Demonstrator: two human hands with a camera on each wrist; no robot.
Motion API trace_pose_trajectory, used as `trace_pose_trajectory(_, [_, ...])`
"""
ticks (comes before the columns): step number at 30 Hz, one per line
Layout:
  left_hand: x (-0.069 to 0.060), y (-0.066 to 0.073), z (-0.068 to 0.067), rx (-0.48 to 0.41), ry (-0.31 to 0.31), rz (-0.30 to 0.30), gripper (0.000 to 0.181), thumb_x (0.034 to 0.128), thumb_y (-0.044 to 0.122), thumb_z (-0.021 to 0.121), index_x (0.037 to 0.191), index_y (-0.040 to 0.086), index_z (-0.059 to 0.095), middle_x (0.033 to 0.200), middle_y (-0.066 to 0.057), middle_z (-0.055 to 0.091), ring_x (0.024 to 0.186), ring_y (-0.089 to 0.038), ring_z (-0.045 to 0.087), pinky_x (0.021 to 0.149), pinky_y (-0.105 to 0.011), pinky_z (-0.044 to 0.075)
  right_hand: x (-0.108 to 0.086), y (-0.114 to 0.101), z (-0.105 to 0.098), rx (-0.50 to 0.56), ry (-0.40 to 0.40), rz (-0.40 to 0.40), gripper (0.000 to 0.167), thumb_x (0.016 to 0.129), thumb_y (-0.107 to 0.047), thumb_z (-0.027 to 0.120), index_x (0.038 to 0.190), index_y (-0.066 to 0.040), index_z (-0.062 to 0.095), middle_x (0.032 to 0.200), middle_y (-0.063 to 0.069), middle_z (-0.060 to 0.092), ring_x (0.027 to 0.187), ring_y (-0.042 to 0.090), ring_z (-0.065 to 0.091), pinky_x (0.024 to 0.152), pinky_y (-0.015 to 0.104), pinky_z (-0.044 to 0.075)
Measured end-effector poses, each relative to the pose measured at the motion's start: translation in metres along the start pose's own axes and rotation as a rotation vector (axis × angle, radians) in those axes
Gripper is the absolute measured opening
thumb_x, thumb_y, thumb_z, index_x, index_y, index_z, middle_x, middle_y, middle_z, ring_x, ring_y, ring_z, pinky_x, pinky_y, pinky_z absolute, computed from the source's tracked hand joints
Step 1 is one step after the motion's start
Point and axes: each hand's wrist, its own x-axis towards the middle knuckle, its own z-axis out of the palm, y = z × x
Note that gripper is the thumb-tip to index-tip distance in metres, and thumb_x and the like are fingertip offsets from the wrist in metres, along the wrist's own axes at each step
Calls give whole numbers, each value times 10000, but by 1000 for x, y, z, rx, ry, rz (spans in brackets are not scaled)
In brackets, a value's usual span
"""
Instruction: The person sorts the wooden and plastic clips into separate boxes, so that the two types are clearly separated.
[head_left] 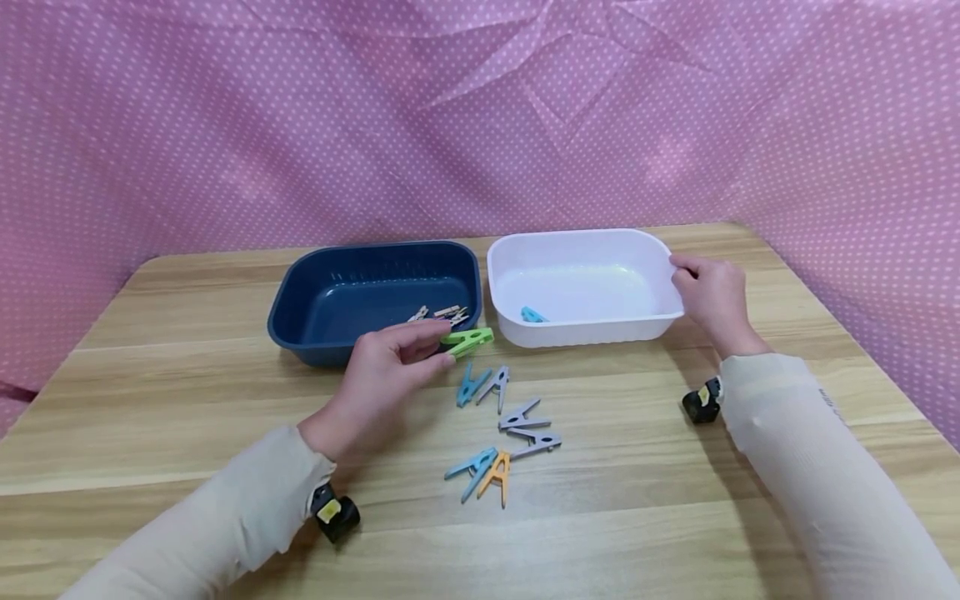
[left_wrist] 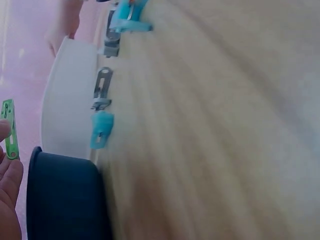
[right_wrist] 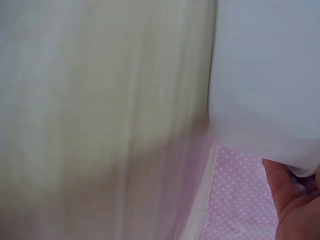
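My left hand (head_left: 386, 362) pinches a green clothespin (head_left: 471, 341) between thumb and fingers, above the front right corner of the dark blue basin (head_left: 300, 292). In the left wrist view the green clothespin (left_wrist: 12, 131) shows at the left edge. At the white basin's (head_left: 592, 334) right end, my right hand (head_left: 716, 300) grips the rim; the right wrist view shows its fingers (right_wrist: 280, 185) at the rim. One blue clothespin (head_left: 532, 315) lies inside the white basin. Small wooden clothespins (head_left: 453, 313) lie in the blue basin, partly hidden by my left hand.
Loose clothespins lie on the wooden table (head_left: 637, 517) in front of the basins: a blue one (head_left: 470, 386), several grey ones (head_left: 525, 414), another blue one (head_left: 474, 469) and an orange one (head_left: 497, 477). A pink dotted cloth (head_left: 480, 125) hangs behind the table.
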Motion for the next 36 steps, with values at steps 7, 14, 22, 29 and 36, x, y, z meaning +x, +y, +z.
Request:
trace_pose_trajectory(7, [9, 8, -8, 35, 55, 80, 355, 803, 104, 708, 1155, 104, 657, 1172, -34, 643, 1009, -146, 635, 810, -180, 509, 0, -1, 1, 1, -7, 6, 359, 912, -93, 425, 1224, 6, 574, 1205, 244, 563, 900, 318, 590, 472, 121, 402])
trace_pose_trajectory(14, [25, 16, -11, 59, 81, 100, 365, 804, 131, 709, 1163, 94, 651, 1165, -52, 646, 1012, -175, 639, 805, -192, 514, 1, -2, 0, -1, -1, 4, 357, 915, -90, 425, 1226, 2, 575, 1206, 239, 564, 923, 325, 598, 485, 96, 394])
trace_pose_trajectory(22, [35, 24, -7, 79, 72, 121, 382, 803, 127, 709, 1177, 88, 641, 1185, -47, 636, 1035, -142, 628, 812, -199, 512, 1, -2, 0, -17, 12, -5, 356, 915, -99, 426, 1217, 4, 583, 1195, 239, 571, 876, 322, 593, 464, 127, 385])
trace_pose_trajectory(29, [42, 31, -3, 89, 50, 127, 383, 807, 117, 703, 1184, 107, 638, 1165, -37, 646, 1016, -129, 633, 800, -203, 519, 1, -1, 0, -18, 24, -13, 340, 911, -91, 443, 1199, 7, 595, 1174, 237, 583, 927, 349, 605, 494, 69, 360])
trace_pose_trajectory(36, [53, 34, 1, 98, 49, 92, 370, 822, 162, 696, 1187, 154, 639, 1128, -34, 665, 975, -118, 644, 610, -252, 561, 0, 1, 0, -17, 12, 13, 343, 917, -96, 442, 1214, -4, 587, 1189, 231, 577, 941, 343, 604, 496, 70, 366])
